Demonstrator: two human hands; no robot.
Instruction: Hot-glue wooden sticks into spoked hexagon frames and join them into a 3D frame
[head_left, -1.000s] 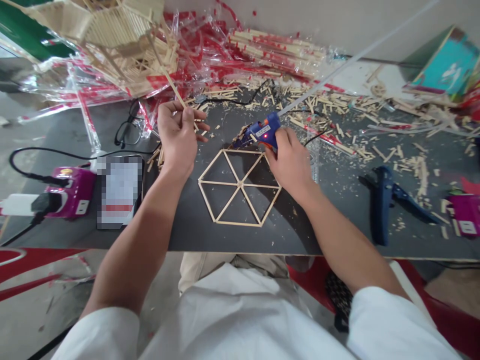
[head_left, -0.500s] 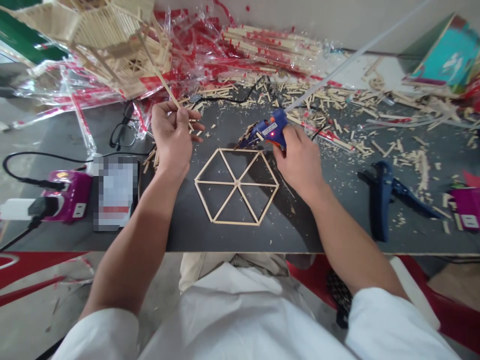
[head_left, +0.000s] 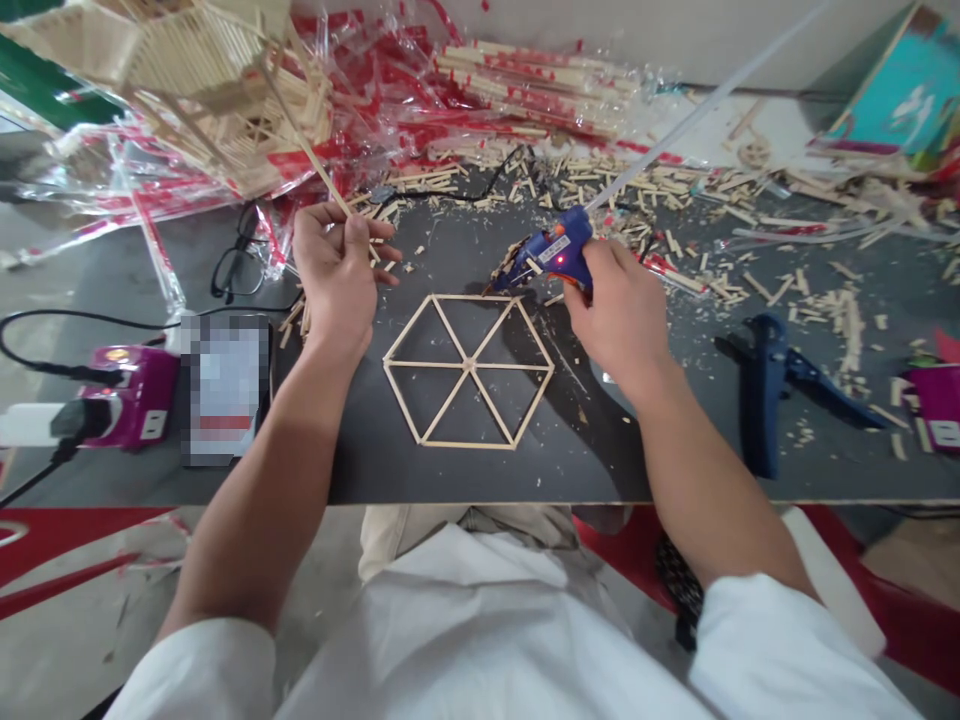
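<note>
My left hand (head_left: 336, 285) is raised ahead of me, its fingers pinched shut around a long, thin wooden stick (head_left: 304, 170) that rises past my knuckles toward the top of the view. My right hand (head_left: 619, 320) is clenched around the grip of a blue hot glue gun (head_left: 559, 250) with a small red light glowing, and a pale glue stick (head_left: 675, 125) extends from its back. The nozzle points left, just above the upper right corner of a flat hexagonal frame of wooden sticks (head_left: 469, 365). The frame lies on the black table (head_left: 375, 470), just below and between my hands, with spokes meeting at its center. Loose wood pieces (head_left: 622, 185) are scattered beyond my right fingers. I cannot tell whether any glue sits at the nozzle tip, as it is small and crowded by splinters. A hot drip could fall onto the frame or table if the nozzle is held tilted over them, and my fingers could be burned if they stray close to the tip. A knock from my right wrist could shift the frame, while the far end of the stick could snag the stick structure (head_left: 202, 90) or red-printed plastic wrappers (head_left: 390, 110) ahead of my left hand.
</note>
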